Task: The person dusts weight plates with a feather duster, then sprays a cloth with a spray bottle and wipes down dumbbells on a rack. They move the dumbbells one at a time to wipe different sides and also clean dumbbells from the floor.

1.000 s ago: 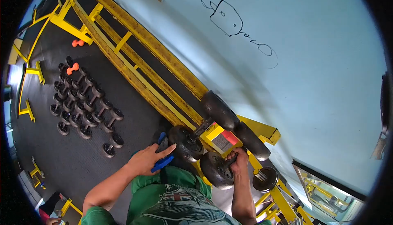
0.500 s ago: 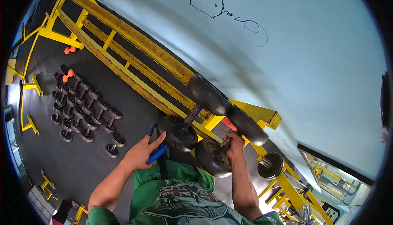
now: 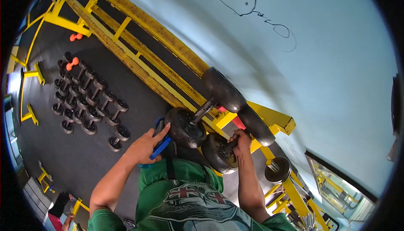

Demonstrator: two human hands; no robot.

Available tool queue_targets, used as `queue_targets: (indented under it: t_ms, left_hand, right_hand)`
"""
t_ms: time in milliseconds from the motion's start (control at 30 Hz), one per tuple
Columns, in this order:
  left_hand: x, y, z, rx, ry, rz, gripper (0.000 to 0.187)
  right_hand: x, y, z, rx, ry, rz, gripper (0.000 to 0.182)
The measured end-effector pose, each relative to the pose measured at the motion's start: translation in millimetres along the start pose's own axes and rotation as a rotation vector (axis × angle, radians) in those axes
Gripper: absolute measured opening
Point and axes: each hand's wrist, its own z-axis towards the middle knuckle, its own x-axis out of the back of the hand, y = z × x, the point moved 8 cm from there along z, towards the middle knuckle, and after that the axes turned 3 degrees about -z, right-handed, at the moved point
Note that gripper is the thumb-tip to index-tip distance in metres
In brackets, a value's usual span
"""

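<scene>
My right hand is closed round the handle of a large black dumbbell, which sits across the front end of the yellow rack. Beside it on the same rack lies a second large black dumbbell, tilted, with its far head near the wall. My left hand grips a blue-and-black item whose kind I cannot tell. The index finger of that hand reaches to the outer face of the second dumbbell's near head.
Several smaller black dumbbells stand grouped on the dark floor at left, with an orange dumbbell among them. A weight plate hangs on a peg at right. A blue wall backs the rack. At lower left a person shows partly.
The view has shifted, so the wall drawing sits farther right and the rack slightly higher and to the right. Both hands keep their grips, and the dumbbells stay on the rack.
</scene>
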Motion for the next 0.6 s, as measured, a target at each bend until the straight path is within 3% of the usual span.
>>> queue_targets:
  t_ms: [200, 233, 267, 333, 367, 467, 533, 600]
  left_hand:
    - [6, 1, 0, -0.034, -0.025, 0.105, 0.113]
    - [10, 2, -2, -0.072, 0.008, 0.103, 0.111]
    - [14, 2, -5, -0.111, 0.039, 0.098, 0.11]
    - [20, 3, -13, -0.165, 0.03, 0.064, 0.108]
    - [23, 2, -18, -0.182, 0.039, 0.004, 0.106]
    - [25, 13, -38, -0.307, 0.014, -0.017, 0.101]
    - [29, 29, -54, -0.373, 0.01, -0.035, 0.089]
    - [26, 47, -68, -0.479, -0.025, -0.032, 0.086]
  right_hand:
    - [-3, -3, -14, -0.058, -0.064, 0.054, 0.006]
    - [-3, -7, -20, 0.0, -0.09, 0.051, 0.018]
    - [0, -5, -26, 0.017, -0.065, 0.087, 0.018]
    - [21, -16, -42, 0.255, 0.204, -0.393, 0.032]
    - [23, -14, -57, 0.262, 0.232, -0.358, 0.032]
    - [28, -47, -167, 0.835, 0.685, -0.812, 0.04]
    - [25, -33, -221, 0.896, 0.726, -0.664, 0.034]
    - [-2, 0, -245, 0.811, 0.392, -0.514, 0.027]
